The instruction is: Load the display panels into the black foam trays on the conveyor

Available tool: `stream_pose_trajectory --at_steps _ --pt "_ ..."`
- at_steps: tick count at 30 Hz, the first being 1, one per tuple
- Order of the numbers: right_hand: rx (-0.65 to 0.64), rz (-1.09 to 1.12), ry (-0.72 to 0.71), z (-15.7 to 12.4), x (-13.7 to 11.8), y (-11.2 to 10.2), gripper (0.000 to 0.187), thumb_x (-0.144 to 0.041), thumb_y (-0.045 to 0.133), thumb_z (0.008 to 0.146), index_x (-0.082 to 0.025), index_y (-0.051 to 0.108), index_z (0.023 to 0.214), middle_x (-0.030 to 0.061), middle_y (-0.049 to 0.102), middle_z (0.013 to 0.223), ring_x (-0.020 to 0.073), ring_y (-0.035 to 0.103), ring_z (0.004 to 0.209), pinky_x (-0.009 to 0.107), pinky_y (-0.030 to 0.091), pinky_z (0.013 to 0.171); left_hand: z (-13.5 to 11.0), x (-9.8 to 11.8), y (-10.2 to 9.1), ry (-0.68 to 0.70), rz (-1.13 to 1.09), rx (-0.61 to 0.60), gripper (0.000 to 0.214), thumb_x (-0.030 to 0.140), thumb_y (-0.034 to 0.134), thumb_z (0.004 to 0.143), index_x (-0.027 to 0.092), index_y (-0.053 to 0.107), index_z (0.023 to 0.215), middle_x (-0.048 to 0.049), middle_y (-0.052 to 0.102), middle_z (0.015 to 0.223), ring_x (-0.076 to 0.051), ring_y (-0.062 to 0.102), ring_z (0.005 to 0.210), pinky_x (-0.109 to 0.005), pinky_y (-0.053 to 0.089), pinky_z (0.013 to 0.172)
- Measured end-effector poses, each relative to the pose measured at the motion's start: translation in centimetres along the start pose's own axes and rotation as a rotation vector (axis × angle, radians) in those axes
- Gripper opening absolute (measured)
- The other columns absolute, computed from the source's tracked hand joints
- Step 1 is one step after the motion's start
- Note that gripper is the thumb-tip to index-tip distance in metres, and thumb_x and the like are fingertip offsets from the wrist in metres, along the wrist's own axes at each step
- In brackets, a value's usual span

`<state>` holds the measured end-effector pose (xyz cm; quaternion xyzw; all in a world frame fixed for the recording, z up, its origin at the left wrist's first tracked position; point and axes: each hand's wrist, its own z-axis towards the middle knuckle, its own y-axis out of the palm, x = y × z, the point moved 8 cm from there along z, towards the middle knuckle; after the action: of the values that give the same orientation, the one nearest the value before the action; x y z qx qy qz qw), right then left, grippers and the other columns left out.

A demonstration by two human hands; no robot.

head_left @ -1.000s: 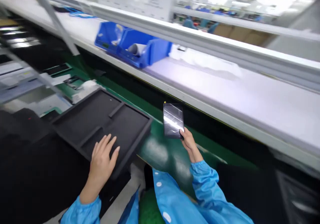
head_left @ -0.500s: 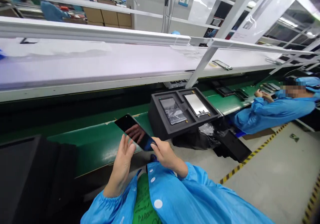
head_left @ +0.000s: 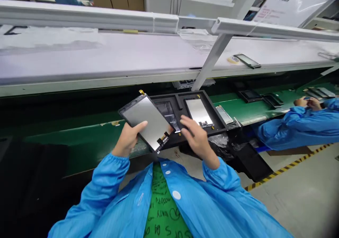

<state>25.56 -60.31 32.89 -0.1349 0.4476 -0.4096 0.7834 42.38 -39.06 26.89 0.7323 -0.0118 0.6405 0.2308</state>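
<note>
My left hand point(head_left: 129, 138) grips a flat display panel point(head_left: 147, 120) by its lower left edge, grey metallic back turned up, with a small flex connector at its lower corner. My right hand point(head_left: 195, 137) hovers with fingers spread just right of the panel, over the near edge of a black foam tray point(head_left: 225, 125). The tray holds two more panels side by side, a dark one point(head_left: 167, 113) partly hidden behind the held panel and a silver one point(head_left: 199, 112).
The tray rests on a green conveyor belt point(head_left: 79, 142). Above it runs a white shelf point(head_left: 106, 54) with a phone-like device point(head_left: 247, 60). A co-worker in blue point(head_left: 299, 125) sits to the right beside more trays point(head_left: 250, 96). Yellow-black floor tape point(head_left: 286, 169) lies right.
The panel was flipped from its dark glass side to its grey back and passed into my left hand alone. My right hand let go and moved toward the tray.
</note>
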Motion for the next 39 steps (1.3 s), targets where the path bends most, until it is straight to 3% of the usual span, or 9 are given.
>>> stream_pose_trajectory --at_steps 3,7,11,14,17,19,26,32,39 --pt "0.039 0.142 0.289 1.1 6.3 -0.9 0.041 -0.041 0.054 0.102 -0.021 0.064 0.136 0.013 0.065 0.138 0.0258 0.065 0.124 0.044 0.056 0.104 2.4 -0.7 1.7 -0.064 0.07 -0.078 0.074 0.041 0.097 0.054 0.011 0.072 0.117 -0.0158 0.075 0.122 -0.04 0.067 0.118 -0.05 0.056 0.101" --pt "-0.217 0.408 0.431 2.1 10.6 4.6 0.061 -0.039 0.065 0.093 -0.022 0.051 0.149 0.0108 0.068 0.132 0.023 0.07 0.109 0.041 0.058 0.098 4.5 -3.7 5.6 -0.144 0.113 -0.238 0.076 0.043 0.096 0.054 0.009 0.07 0.116 -0.0196 0.074 0.123 -0.043 0.067 0.115 -0.056 0.055 0.1" --pt "-0.248 0.291 0.479 3.5 13.8 7.6 0.071 -0.029 0.067 0.089 -0.018 0.044 0.155 0.007 0.073 0.112 0.0196 0.07 0.096 0.04 0.056 0.098 6.2 -6.5 6.5 -0.184 0.112 -0.062 0.096 0.033 0.09 0.065 0.006 0.045 0.146 -0.0283 0.059 0.142 -0.041 0.06 0.128 -0.056 0.047 0.11" --pt "-0.26 0.094 0.496 4.4 15.5 8.0 0.076 -0.028 0.069 0.087 -0.014 0.042 0.156 0.0105 0.072 0.112 0.0232 0.069 0.1 0.043 0.052 0.102 6.4 -7.4 6.1 -0.187 0.125 0.05 0.095 0.028 0.075 0.082 0.011 0.023 0.159 -0.0264 0.033 0.164 -0.033 0.039 0.15 -0.049 0.032 0.123" --pt "-0.282 -0.012 0.403 5.1 15.3 8.0 0.067 -0.026 0.066 0.088 -0.012 0.048 0.151 0.0182 0.066 0.131 0.0284 0.063 0.119 0.044 0.047 0.108 6.1 -7.3 6.3 -0.088 0.184 0.031 0.086 0.028 0.07 0.086 0.015 0.028 0.159 -0.0186 0.022 0.17 -0.03 0.02 0.158 -0.043 0.022 0.128" --pt "-0.285 -0.057 0.32 5.3 14.3 7.8 0.058 -0.025 0.062 0.09 -0.011 0.053 0.145 0.0193 0.062 0.138 0.0291 0.059 0.126 0.044 0.046 0.11 5.8 -7.6 6.3 -0.051 0.218 0.026 0.083 0.028 0.071 0.085 0.017 0.031 0.158 -0.0163 0.025 0.17 -0.03 0.021 0.158 -0.044 0.021 0.128" --pt "-0.425 -0.113 0.228 4.2 11.6 8.7 0.034 -0.02 0.051 0.096 -0.014 0.062 0.127 0.0162 0.07 0.118 0.0275 0.065 0.114 0.043 0.05 0.101 3.7 -8.9 5.8 -0.101 0.201 0.067 0.087 0.027 0.07 0.084 0.009 0.029 0.158 -0.0202 0.023 0.17 -0.031 0.023 0.157 -0.042 0.02 0.128" --pt "-0.392 -0.11 0.223 3.8 11.6 10.2 0.042 -0.022 0.051 0.097 -0.01 0.059 0.136 0.0237 0.057 0.143 0.0328 0.049 0.14 0.053 0.039 0.117 3.3 -8.2 5.4 -0.107 0.149 0.067 0.078 0.023 0.07 0.08 0.012 0.042 0.152 -0.0193 0.032 0.166 -0.032 0.027 0.156 -0.045 0.022 0.128" --pt "-0.441 -0.18 0.138 3.0 8.8 11.8 0.035 -0.021 0.052 0.1 -0.003 0.06 0.129 0.0268 0.061 0.136 0.0335 0.044 0.145 0.057 0.029 0.124 3.2 -7.8 5.4 0.006 0.241 -0.046 0.058 0.03 0.07 0.079 0.017 0.059 0.135 -0.0139 0.055 0.152 -0.032 0.045 0.146 -0.049 0.032 0.125"
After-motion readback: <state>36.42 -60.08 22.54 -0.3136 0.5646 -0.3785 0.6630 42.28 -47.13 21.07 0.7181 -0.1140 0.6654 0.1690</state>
